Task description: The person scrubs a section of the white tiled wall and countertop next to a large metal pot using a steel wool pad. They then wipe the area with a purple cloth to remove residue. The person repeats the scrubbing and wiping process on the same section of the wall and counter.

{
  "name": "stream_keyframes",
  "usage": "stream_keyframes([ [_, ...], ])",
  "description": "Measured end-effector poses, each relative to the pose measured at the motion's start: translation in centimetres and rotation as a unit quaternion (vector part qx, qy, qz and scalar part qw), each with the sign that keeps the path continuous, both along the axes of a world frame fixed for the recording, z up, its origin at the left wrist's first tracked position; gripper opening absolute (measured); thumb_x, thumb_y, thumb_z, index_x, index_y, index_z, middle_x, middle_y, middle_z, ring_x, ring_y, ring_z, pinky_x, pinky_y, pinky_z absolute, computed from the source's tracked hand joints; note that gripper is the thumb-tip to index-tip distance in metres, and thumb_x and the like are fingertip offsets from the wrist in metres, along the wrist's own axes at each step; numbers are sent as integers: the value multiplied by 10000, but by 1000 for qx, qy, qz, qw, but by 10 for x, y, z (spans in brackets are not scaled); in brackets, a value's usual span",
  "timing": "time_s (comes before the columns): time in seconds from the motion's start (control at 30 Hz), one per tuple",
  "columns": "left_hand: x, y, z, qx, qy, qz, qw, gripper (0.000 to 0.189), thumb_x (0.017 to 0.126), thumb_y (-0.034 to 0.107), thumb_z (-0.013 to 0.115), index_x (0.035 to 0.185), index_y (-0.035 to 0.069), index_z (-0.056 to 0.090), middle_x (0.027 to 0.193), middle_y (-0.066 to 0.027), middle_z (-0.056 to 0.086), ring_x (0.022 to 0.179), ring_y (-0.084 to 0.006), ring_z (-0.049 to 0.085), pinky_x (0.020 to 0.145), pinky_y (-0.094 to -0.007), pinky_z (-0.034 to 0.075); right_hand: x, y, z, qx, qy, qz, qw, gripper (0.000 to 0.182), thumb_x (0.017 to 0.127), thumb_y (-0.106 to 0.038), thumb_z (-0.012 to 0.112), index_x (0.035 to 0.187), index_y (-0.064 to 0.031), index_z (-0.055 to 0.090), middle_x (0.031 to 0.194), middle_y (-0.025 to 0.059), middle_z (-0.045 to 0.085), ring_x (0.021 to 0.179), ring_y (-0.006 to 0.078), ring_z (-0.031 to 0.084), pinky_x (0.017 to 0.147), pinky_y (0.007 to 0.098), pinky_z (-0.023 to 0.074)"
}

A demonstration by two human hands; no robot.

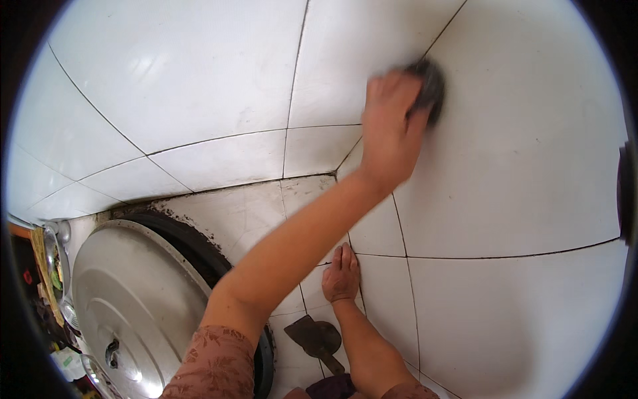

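Observation:
My left hand point(391, 122) presses a dark scrubbing pad point(432, 92) against the white wall tiles, close to the corner where two walls meet. Motion blurs both hand and pad, so the pad's material is unclear. Lower down, my right hand point(342, 274) lies palm down on the tiled counter point(249, 214), at the foot of the right wall, with nothing visible in it. A flat-bladed scraper point(304, 333) with a short handle rests on the counter beside my right forearm, overlapping a round dark object point(329, 336).
A large domed metal lid point(134, 294) with a small handle covers most of a black-rimmed opening point(184, 234) in the counter. Dark grime lines the rim and the wall joint. Metal dishes point(52, 249) and straw-like bristles point(45, 274) stand at far left. A dark object point(625, 194) juts in at right.

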State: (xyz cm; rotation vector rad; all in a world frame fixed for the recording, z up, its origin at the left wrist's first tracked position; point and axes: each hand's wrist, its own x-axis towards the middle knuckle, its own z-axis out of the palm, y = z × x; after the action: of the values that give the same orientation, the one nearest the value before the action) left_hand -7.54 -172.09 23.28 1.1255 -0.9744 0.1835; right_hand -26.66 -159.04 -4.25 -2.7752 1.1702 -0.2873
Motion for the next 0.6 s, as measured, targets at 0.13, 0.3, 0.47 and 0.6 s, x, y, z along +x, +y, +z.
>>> stream_keyframes([
  [0.13, -15, 9, 3, -28, -49, -14, 998, 269, 762, -49, 637, 1025, -9, 603, 1043, -142, 612, 983, -354, 522, 846, -383, 459, -8, -3, -4, -18, -5, -4, 1000, 621, 804, -143, 587, 1369, 17, 384, 1467, 174, 344, 1327, 359, 374, 1086, 443, 354],
  [0.3, -28, 14, -40, -17, -34, -20, 999, 358, 735, -115, 585, 1083, -30, 587, 1091, -160, 598, 1005, -353, 519, 842, -384, 459, -14, -3, 3, -11, 14, -11, 1000, 617, 802, -143, 587, 1366, 8, 386, 1469, 169, 348, 1328, 352, 375, 1096, 441, 347],
  [0.47, 4, 3, 2, 32, -120, 15, 992, 249, 748, -129, 527, 975, -29, 552, 963, -166, 540, 900, -369, 471, 782, -395, 435, 0, 0, 3, 3, -3, -4, 1000, 618, 811, -151, 582, 1374, -4, 375, 1476, 159, 342, 1337, 343, 367, 1098, 432, 344],
  [0.6, -16, 16, -32, 33, -154, -21, 987, 193, 749, -131, 532, 910, -25, 522, 915, -166, 493, 873, -362, 458, 756, -403, 424, -16, -4, 5, -13, 23, -17, 1000, 616, 814, -155, 582, 1374, -3, 375, 1479, 157, 336, 1341, 337, 362, 1096, 424, 348],
])
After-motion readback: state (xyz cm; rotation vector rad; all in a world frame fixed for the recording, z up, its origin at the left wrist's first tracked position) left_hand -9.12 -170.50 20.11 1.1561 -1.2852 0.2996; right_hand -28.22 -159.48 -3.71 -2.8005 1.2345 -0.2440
